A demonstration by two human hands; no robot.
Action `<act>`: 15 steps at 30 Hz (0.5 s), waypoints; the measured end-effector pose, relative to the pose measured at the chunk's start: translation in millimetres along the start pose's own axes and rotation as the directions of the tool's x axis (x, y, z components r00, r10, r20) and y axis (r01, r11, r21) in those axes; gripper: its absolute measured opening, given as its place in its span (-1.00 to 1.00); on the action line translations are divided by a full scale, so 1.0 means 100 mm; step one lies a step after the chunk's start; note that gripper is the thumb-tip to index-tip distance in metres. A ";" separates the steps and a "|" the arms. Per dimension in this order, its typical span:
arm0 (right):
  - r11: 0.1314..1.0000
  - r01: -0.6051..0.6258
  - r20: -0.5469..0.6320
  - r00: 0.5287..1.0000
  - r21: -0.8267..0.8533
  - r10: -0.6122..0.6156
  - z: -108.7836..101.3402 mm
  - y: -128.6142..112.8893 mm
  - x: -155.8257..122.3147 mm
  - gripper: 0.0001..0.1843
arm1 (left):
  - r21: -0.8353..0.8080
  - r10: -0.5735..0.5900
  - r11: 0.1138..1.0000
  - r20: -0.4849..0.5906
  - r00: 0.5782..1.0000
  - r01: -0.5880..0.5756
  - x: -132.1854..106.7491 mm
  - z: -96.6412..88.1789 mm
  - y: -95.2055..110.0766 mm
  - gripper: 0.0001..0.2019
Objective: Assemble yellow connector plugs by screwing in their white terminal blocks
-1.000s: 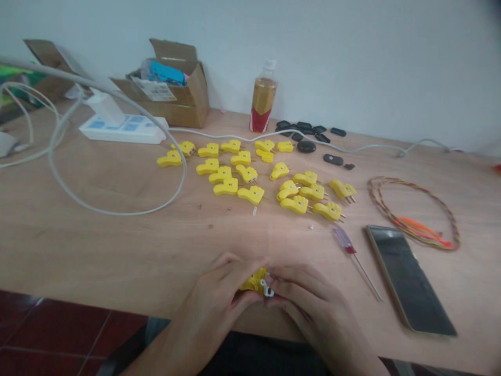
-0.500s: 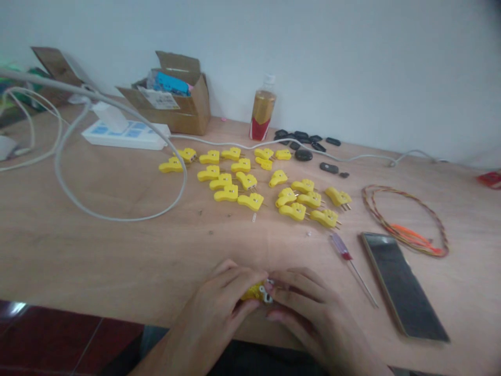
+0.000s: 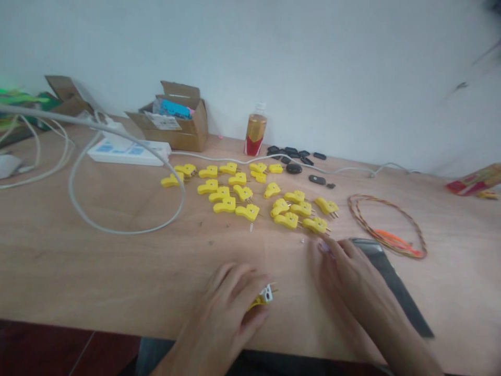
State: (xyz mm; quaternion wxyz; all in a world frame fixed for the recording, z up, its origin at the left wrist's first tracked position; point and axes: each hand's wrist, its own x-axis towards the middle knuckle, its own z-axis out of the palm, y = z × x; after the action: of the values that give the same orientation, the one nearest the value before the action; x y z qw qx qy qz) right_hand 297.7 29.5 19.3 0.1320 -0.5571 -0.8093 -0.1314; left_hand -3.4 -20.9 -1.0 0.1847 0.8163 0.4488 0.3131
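My left hand [image 3: 229, 305] is closed round a yellow electrical plug [image 3: 257, 301] near the table's front edge. The plug's white inner face and metal pins point right, out past the fingertips. To the right, my right hand [image 3: 358, 277] is down on the table with its fingers on the purple, clear-handled screwdriver [image 3: 326, 249]; the shaft is hidden beneath the hand. Just beyond these fingers lies another yellow plug [image 3: 315, 225], one of several spread across the middle of the table. A small white strip [image 3: 251, 227] rests by them.
A dark phone [image 3: 395, 287] lies partly under my right forearm. Beyond it is a coil of twisted wire [image 3: 385, 241]. Along the wall stand an open cardboard box [image 3: 191, 133], a bottle [image 3: 255, 133] and black pieces [image 3: 294, 168]. A white power strip [image 3: 131, 155] and looping cable [image 3: 117, 231] occupy the left.
My right hand has left the plug and moved right to the screwdriver. My left hand still holds the plug. The view has tilted up and shifted slightly right.
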 end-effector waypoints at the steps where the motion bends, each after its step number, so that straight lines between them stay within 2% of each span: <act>1: 0.999 0.026 -0.018 0.999 0.019 -0.026 0.00 0.00 0.00 -0.58 | -0.030 -0.031 0.999 -0.016 0.999 0.030 0.00 -0.05 -0.03 -0.60; 3: 0.997 0.027 -0.035 0.999 0.068 -0.024 -0.02 0.01 -0.02 -0.55 | -0.062 -0.124 0.991 -0.048 0.991 0.120 0.00 -0.21 -0.15 -0.67; 5: 0.989 -0.029 -0.034 0.999 0.146 0.034 -0.07 0.04 -0.06 -0.52 | -0.025 -0.220 0.976 -0.095 0.971 0.218 0.01 -0.41 -0.31 -0.72; 6: 0.977 -0.054 -0.031 0.998 0.208 0.062 -0.11 0.05 -0.09 -0.52 | 0.006 -0.269 0.962 -0.134 0.954 0.272 0.04 -0.51 -0.39 -0.74; 8: 0.924 -0.078 -0.041 0.994 0.375 0.101 -0.21 0.03 -0.12 -0.54 | 0.042 -0.331 0.940 -0.135 0.934 0.339 0.12 -0.65 -0.53 -0.76; 11: 0.765 -0.083 -0.095 0.978 0.638 0.185 -0.36 -0.15 -0.10 -0.59 | 0.056 -0.326 0.942 -0.079 0.942 0.330 0.30 -0.73 -0.65 -0.74; 13: 0.627 -0.120 -0.128 0.933 0.770 0.336 -0.41 -0.33 -0.06 -0.63 | 0.073 -0.297 0.952 -0.026 0.955 0.298 0.42 -0.73 -0.67 -0.75; 15: 0.497 -0.077 -0.171 0.885 0.864 0.434 -0.40 -0.51 -0.02 -0.60 | 0.086 -0.281 0.956 -0.001 0.960 0.280 0.50 -0.72 -0.66 -0.76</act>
State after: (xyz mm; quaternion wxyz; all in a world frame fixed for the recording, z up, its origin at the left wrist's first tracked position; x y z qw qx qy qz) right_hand 253.2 -3.7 52.1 0.5487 -0.5053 -0.6378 0.1919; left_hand -72.8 57.5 30.8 0.1949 0.7531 0.5721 0.2600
